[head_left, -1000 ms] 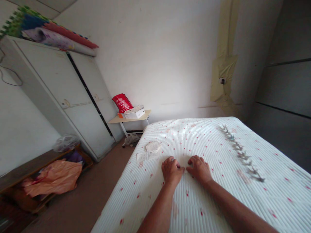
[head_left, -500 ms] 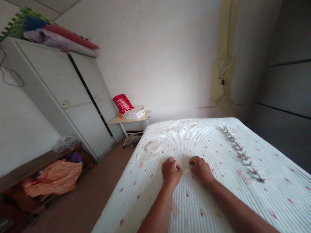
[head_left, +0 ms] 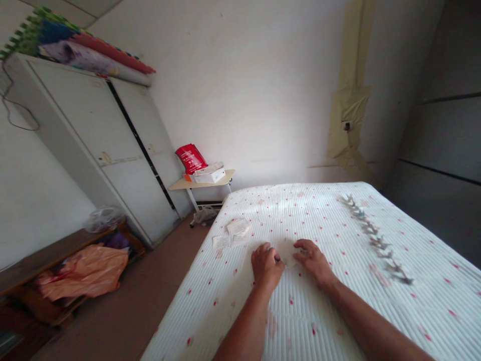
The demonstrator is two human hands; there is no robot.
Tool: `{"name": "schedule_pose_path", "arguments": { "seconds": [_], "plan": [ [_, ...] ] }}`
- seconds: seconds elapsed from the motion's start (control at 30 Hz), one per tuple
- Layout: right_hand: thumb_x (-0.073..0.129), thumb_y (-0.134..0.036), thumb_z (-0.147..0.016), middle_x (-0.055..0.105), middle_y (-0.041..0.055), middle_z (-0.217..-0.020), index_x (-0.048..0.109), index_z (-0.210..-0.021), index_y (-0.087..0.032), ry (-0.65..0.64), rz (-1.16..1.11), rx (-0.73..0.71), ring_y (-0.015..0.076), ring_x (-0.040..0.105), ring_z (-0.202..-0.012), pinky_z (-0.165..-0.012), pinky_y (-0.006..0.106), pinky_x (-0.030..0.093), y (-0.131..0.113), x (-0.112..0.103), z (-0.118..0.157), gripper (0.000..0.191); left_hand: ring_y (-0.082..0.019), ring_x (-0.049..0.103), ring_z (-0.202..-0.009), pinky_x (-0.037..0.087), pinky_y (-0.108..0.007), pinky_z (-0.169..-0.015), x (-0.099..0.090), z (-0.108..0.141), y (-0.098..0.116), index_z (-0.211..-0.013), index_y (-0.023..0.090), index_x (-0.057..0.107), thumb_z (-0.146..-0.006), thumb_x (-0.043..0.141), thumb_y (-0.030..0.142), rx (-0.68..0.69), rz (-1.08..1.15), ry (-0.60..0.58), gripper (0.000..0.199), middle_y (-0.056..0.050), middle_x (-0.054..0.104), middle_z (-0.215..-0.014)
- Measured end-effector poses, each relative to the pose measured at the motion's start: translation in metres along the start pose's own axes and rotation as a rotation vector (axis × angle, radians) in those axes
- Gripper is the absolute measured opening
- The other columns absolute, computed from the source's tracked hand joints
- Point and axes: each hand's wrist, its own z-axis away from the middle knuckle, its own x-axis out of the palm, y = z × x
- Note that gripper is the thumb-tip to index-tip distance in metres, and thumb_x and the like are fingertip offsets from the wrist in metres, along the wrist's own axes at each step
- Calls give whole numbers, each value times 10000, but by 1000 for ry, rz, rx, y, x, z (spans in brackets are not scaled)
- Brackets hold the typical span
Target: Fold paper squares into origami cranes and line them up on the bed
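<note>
On the bed, a small pale piece of paper lies between my two hands, faint against the white cover. My left hand has its fingers curled in and seems to pinch the paper's left edge. At the paper's right side is my right hand, its thumb and fingers apart, the fingertips touching or very near the paper. Beyond my left hand lie several printed paper sheets, partly overlapping. A row of small folded paper figures, like cranes, runs along the right side of the bed.
The bed's ribbed white cover has red dots. At its far left corner stands a small table with a red bag and a white box. A grey cabinet and a low bench with an orange plastic bag are left.
The paper between my hands looks wider and flatter than before. My right hand's fingers have spread and moved slightly up and right. My left hand has barely moved.
</note>
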Motion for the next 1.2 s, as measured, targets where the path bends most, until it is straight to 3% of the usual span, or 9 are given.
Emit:
{"name": "schedule_pose_path", "arguments": {
  "seconds": [0.07, 0.2, 0.37, 0.57, 0.77, 1.07, 1.2],
  "plan": [
    [514, -230, -744, 549, 51, -1147, 576, -975, -230, 16, -19, -32, 193, 514, -1057, -832, 308, 413, 1, 0, 1, 239, -201, 451, -1132, 300, -332, -969, -1, 0, 1, -748, 224, 615, -685, 606, 222, -3, 3, -5, 64, -22, 564, -1137],
    [607, -342, -699, 485, 60, -1260, 560, -1047, -250, 0, 152, -70, 248, 459, -1127, -857, 389, 384, -6, 1, 8, 363, -200, 438, -1149, 285, -340, -984, -3, 1, 2, -764, 224, 620, -692, 599, 214, -11, 11, -12, 75, -25, 555, -1164],
    [604, -241, -673, 474, 66, -1285, 561, -1071, -244, -56, 248, -55, 239, 445, -1139, -850, 378, 363, -15, 0, 11, 400, -206, 419, -1170, 272, -344, -999, -1, 1, 1, -748, 222, 617, -694, 600, 218, -11, 32, -9, 56, -27, 556, -1167],
    [566, -179, -642, 483, 63, -1276, 577, -1042, -220, -78, 249, -6, 230, 447, -1132, -851, 365, 354, -15, 0, 9, 403, -209, 399, -1192, 253, -368, -1019, 3, 3, -1, -782, 225, 621, -718, 578, 225, 11, 32, 6, 77, -32, 542, -1199],
    [565, -195, -647, 497, 67, -1259, 586, -1008, -220, -82, 247, 11, 239, 451, -1118, -829, 364, 355, -17, 1, 8, 363, -230, 381, -1211, 240, -393, -1027, 3, 5, -5, -792, 234, 616, -671, 656, 385, 36, 43, 3, 198, -33, 518, -1230],
    [510, -101, -639, 524, 59, -1227, 582, -1005, -199, -93, 186, 6, 224, 473, -1102, -846, 341, 371, -6, -1, 3, 386, -219, 406, -1206, 276, -370, -1007, -3, 3, -6, -779, 239, 635, -655, 669, 366, 31, 86, -29, 181, -33, 524, -1233],
    [509, -135, -675, 521, 51, -1235, 577, -1018, -204, -88, 134, 13, 215, 483, -1100, -860, 334, 373, -4, -1, 1, 356, -226, 408, -1205, 280, -377, -1002, -1, 3, -7, -776, 236, 636, -655, 668, 363, 45, 88, -17, 178, -38, 533, -1219]
  ]
}}
